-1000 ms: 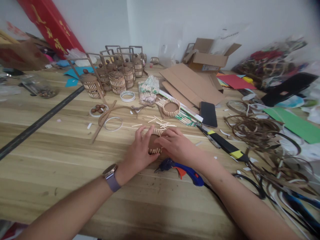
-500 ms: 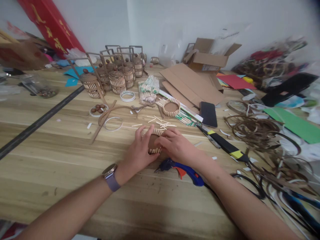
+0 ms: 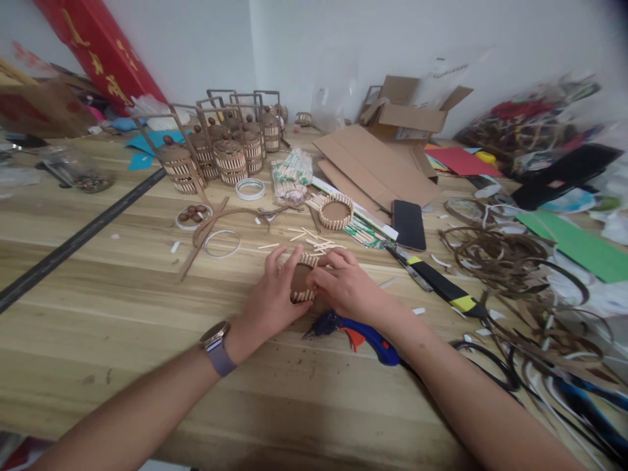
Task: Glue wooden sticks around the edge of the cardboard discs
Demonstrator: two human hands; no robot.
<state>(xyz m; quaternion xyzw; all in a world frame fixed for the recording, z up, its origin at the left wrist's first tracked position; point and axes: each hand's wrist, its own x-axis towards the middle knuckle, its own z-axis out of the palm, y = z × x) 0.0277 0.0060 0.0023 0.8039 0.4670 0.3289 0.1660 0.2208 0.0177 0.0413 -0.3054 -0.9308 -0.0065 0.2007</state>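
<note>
A round brown tray edged with short pale wooden sticks (image 3: 301, 280) lies on the table between my hands. My left hand (image 3: 275, 288) curves around its left side, thumb at the near rim and fingers at the far rim. At its right edge, my right hand (image 3: 343, 281) has the fingertips pinched together against the stick wall; whether a stick is between them is hidden. Just below my right hand lies a blue glue gun (image 3: 370, 337) with an orange trigger. Loose sticks (image 3: 318, 243) are scattered beyond the tray.
A second stick-edged ring (image 3: 336, 212) stands farther back, beside a phone (image 3: 409, 224). A black and yellow utility knife (image 3: 444, 286) lies to the right, near coiled brown strips (image 3: 495, 252). Several lidded stick baskets (image 3: 230, 161) with tall handles stand at back left. Flattened cardboard (image 3: 375, 163) lies behind.
My right fingertips have shifted slightly to the right along the tray's inner edge. My left hand and the tray stay in place.
</note>
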